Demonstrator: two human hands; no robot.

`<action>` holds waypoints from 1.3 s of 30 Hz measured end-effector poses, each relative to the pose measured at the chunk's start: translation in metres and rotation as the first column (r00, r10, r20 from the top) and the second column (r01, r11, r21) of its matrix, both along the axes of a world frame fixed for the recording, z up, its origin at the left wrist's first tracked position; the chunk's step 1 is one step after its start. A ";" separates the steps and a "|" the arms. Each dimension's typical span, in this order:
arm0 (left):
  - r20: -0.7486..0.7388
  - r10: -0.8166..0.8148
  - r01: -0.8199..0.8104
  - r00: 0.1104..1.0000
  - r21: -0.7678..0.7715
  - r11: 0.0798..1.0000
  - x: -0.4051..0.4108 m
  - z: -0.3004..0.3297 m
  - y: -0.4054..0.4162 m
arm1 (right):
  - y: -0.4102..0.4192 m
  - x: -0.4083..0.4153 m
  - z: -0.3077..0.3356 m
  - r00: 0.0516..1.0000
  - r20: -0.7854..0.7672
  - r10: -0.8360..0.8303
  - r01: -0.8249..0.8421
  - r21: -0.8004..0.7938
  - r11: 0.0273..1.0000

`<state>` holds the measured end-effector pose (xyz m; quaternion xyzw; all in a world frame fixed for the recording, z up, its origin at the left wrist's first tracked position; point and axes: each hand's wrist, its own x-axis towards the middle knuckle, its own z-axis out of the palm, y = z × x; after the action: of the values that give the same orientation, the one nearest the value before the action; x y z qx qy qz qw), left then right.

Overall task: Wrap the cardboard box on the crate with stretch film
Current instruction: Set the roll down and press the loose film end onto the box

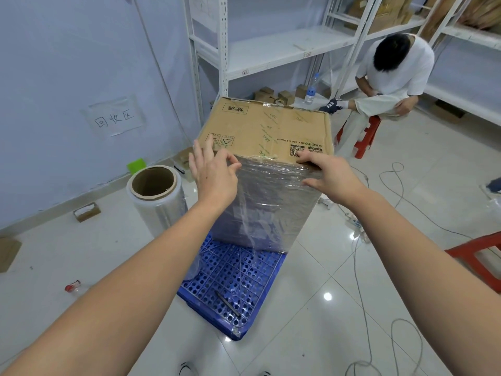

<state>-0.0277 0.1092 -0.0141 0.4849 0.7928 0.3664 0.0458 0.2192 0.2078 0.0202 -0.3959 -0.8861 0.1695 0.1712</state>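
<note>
2 hands were on the job in the head view, both up at the near top edge of the cardboard box point(267, 126), which stood dead ahead of us on the blue crate point(230, 289). That's the relation the next move hung on, as we read it: the box sat taller than wide, long axis upright, and the film already clung to its near face from the top edge down to the crate.

Our left hand point(214, 175) was at the near left corner, thumb and forefinger pinched together on what looked like the film's edge, the other fingers loosely spread against the cardboard. Our right hand point(329, 176) was at the near right corner, forefinger pressing the film onto the top edge, the rest of the fingers loose and gripping nothing. Both sat about equally close to the box; the left was the nearer one to the stretch film roll point(157, 196), which stood upright on the floor just left of the crate, apart from the box.

Counts, for anyone keeping score: 1 box, 1 crate, 1 roll, 1 dark pen-like tool point(228, 303) lying on the crate's near end. Behind the box 1 person in white point(393, 74) sat on a red stool point(364, 137), with white shelving point(271, 50) beyond, and 1 more red stool point(479, 256) stood off to our right.
</note>
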 end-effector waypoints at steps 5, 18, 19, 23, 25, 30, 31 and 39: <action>0.036 0.021 -0.018 0.999 -0.074 0.997 -0.005 0.005 0.004 | 0.006 0.003 0.002 1.000 0.016 -0.003 0.003 0.008 1.000; -0.031 -0.044 0.043 0.999 -0.043 0.998 -0.019 0.021 0.007 | 0.005 -0.019 -0.006 0.998 0.048 -0.049 0.035 0.258 0.965; -0.032 -0.038 0.037 0.999 -0.030 0.999 -0.019 0.020 0.008 | 0.005 -0.024 -0.004 0.996 0.079 -0.043 0.018 0.296 0.955; -0.013 -0.023 0.023 1.000 0.030 0.999 -0.021 0.021 0.009 | 0.007 -0.046 -0.001 0.991 0.131 0.008 -0.045 0.280 0.959; -0.006 -0.031 0.031 1.000 0.027 0.999 -0.022 0.022 0.011 | 0.009 -0.061 -0.003 0.982 0.175 0.066 -0.109 0.245 0.963; -0.058 -0.040 0.039 0.998 -0.032 0.999 -0.024 0.022 0.016 | 0.013 -0.100 0.000 0.945 0.276 0.176 -0.245 0.237 0.940; -0.057 -0.043 0.041 0.997 -0.035 0.999 -0.026 0.021 0.017 | 0.014 -0.106 0.001 0.943 0.280 0.181 -0.250 0.235 0.939; -0.087 -0.056 0.059 0.995 0.030 0.998 -0.025 0.012 0.013 | 0.022 -0.128 -0.004 0.955 0.250 0.159 -0.223 0.253 0.942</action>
<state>-0.0523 0.1220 -0.0021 0.5235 0.7738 0.3565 0.0145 0.0913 0.2300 0.0163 -0.2963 -0.9491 0.0130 0.1058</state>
